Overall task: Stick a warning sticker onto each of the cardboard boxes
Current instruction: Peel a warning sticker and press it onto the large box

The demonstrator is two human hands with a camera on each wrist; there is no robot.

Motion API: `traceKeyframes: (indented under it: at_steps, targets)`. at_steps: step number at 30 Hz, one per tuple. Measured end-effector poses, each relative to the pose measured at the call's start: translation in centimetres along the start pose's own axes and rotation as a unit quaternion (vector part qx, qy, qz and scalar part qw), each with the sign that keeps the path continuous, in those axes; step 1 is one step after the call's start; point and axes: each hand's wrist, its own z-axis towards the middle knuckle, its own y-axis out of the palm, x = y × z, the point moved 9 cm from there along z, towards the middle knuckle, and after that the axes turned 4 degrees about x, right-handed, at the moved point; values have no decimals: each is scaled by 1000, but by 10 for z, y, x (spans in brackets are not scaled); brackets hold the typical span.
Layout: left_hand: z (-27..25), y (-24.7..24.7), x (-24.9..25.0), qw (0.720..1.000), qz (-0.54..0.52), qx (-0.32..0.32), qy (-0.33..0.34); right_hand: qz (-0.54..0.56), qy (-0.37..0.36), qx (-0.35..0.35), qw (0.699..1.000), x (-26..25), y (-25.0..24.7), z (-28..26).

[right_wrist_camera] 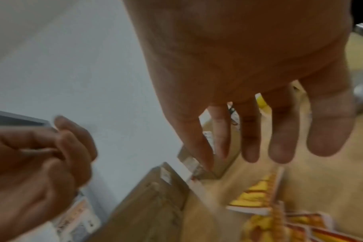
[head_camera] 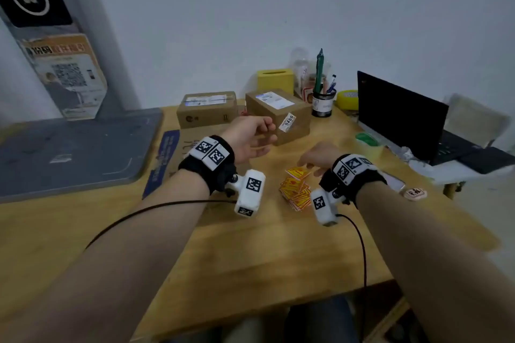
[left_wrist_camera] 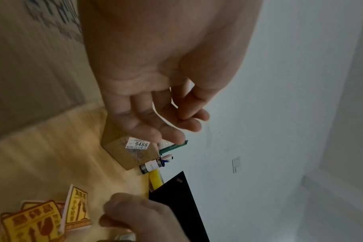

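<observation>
Wooden desk (head_camera: 250, 245): top warning sticker (head_camera: 298, 172) tilted, both hands empty

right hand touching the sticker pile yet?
Apart. In the right wrist view, the right hand hovers with straight fingers ending above the yellow stickers, wooden table visible between them.

A small office or parcel desk: wooden table (head_camera: 250, 245), laptop (head_camera: 401, 114), pen holder (head_camera: 323, 104), labelled cardboard boxes (head_camera: 207, 108).
</observation>
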Motion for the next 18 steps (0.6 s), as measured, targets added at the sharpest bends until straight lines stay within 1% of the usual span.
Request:
traceKeyframes:
  at_steps: [3,6,10,11,13,15,18]
  targets:
    - [16,6,0,1000,-5,-5,-13,-56,44,-8,997,18,5,18]
    - [25,15,3,1000,-1,-20,-11,-90,56,-15,994,23,8,25]
    - [35,24,6,999,2,-40,-10,-140,53,-18,989,22,15,31]
    - [37,26,6,999,3,-43,-10,-161,42,-15,986,24,20,35]
    - [39,27,5,999,3,-47,-10,-214,27,10,976,29,23,46]
    - [40,26,4,999,4,-47,-10,-203,36,15,978,28,25,48]
    - [39,23,3,999,2,-43,-8,-200,46,-1,979,18,24,36]
